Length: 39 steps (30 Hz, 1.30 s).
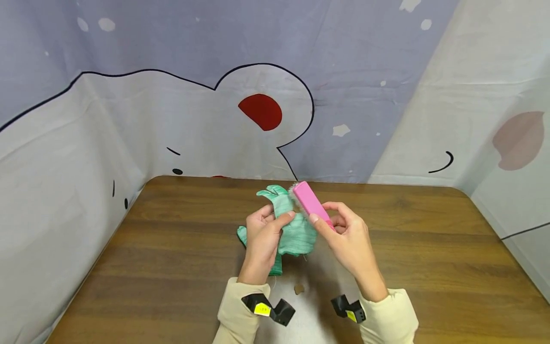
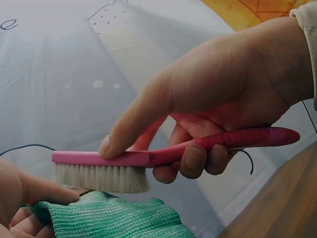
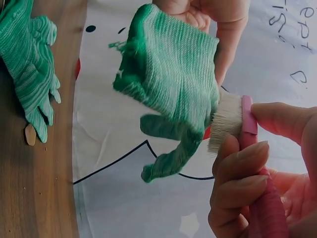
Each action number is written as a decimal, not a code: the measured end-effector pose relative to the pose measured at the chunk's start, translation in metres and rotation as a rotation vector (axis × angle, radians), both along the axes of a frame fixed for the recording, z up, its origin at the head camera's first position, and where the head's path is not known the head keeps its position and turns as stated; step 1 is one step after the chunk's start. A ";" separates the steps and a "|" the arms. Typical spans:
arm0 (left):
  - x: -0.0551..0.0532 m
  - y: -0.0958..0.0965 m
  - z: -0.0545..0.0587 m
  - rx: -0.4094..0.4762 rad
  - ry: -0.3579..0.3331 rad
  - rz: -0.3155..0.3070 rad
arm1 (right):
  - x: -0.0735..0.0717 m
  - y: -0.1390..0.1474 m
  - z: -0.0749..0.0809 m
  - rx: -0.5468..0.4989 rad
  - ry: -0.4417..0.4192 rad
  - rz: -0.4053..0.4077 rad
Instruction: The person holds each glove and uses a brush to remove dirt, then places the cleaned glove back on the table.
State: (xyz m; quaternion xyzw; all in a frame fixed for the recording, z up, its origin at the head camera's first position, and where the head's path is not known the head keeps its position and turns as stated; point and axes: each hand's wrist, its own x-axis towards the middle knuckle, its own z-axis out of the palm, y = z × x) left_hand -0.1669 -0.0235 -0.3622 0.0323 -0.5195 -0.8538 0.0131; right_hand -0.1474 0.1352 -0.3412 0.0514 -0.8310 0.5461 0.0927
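Left hand (image 1: 263, 236) pinches a green knit glove (image 1: 297, 236), thumb on the front face, other fingers behind, no visible slack in the hold; right hand (image 1: 350, 235) has its grip closed around a pink-and-red soft-bristle brush (image 2: 99, 157), thumb pressed along the back of the head, fingers curled under the neck; held glove is up in the air over the middle of the wood-grain counter (image 1: 172, 267), well in from the left and right edges and nearer than the far edge; likely lifted so the knit faces the bristles (image 3: 228, 121), with the left thumb probably steadying the fabric against the strokes, and the right thumb probably there to control pressure; bristles appear to touch the glove by the left thumb; a second green glove (image 3: 29, 69) lies on the counter below, apparently parked while the first is handled; head view gives the layout against the counter edges and the printed backdrop (image 1: 365, 71), but the left hand covers much of the lower glove; left wrist view alone shows the whole brush handle (image 2: 247, 137) side-on, plus a brown sliver by the left thumb, too hidden to identify; right wrist view alone shows the held glove's frayed cuff (image 3: 131, 59) and dangling fingers, and a flat brown piece (image 3: 30, 134) just beside the lower glove's fingertips, maybe the brown bit head view shows between the forearms, cannot confirm.
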 end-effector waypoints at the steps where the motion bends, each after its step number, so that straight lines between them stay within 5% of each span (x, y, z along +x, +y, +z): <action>1: 0.000 0.000 0.000 0.005 -0.001 0.006 | 0.000 0.000 0.000 -0.002 -0.003 -0.002; 18: 0.000 -0.003 0.001 0.043 0.018 0.046 | -0.005 0.013 -0.001 0.040 -0.002 -0.083; 29: 0.000 -0.001 -0.001 -0.029 0.022 -0.003 | 0.001 0.002 0.005 -0.011 0.035 0.030; 35: -0.001 -0.002 -0.001 -0.040 0.016 0.009 | 0.012 -0.008 0.024 0.050 0.051 0.021; 39: -0.001 -0.002 -0.001 -0.025 0.019 0.003 | 0.009 -0.004 0.019 0.074 0.046 0.000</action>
